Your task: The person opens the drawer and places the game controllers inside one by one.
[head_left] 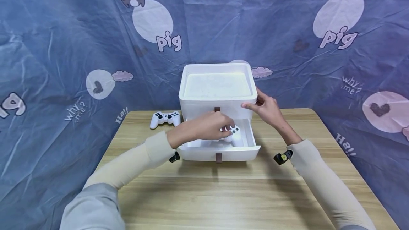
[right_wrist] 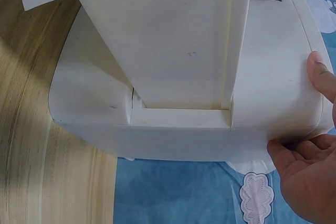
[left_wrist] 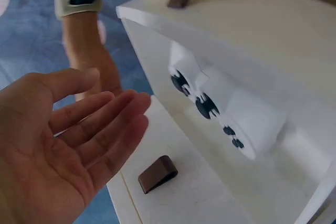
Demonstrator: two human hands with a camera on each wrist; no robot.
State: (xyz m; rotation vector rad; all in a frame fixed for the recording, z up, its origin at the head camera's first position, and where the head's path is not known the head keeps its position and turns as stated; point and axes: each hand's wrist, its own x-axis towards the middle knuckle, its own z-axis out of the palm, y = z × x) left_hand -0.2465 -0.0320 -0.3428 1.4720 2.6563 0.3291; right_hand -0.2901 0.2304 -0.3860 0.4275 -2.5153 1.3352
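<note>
A white drawer cabinet [head_left: 198,106] stands at the back of the table, its lower drawer [head_left: 198,154] pulled out toward me. Inside that drawer lies a white game controller [left_wrist: 236,108] with black sticks and buttons; in the head view my hand partly covers it. My left hand [head_left: 211,126] hovers over the drawer, fingers loosely bent and, in the left wrist view, apart from the controller. With my right hand [head_left: 267,109] I grip the cabinet's right front corner, thumb on the front face and fingers against the side. A second white controller [head_left: 165,118] rests left of the cabinet.
The cabinet's top has a raised rim [head_left: 217,67] around a shallow recess. Brown pull tabs [head_left: 218,157] mark the drawer fronts. Beneath everything is a wooden table [head_left: 204,201], and a blue printed cloth [head_left: 211,27] hangs behind and at both sides.
</note>
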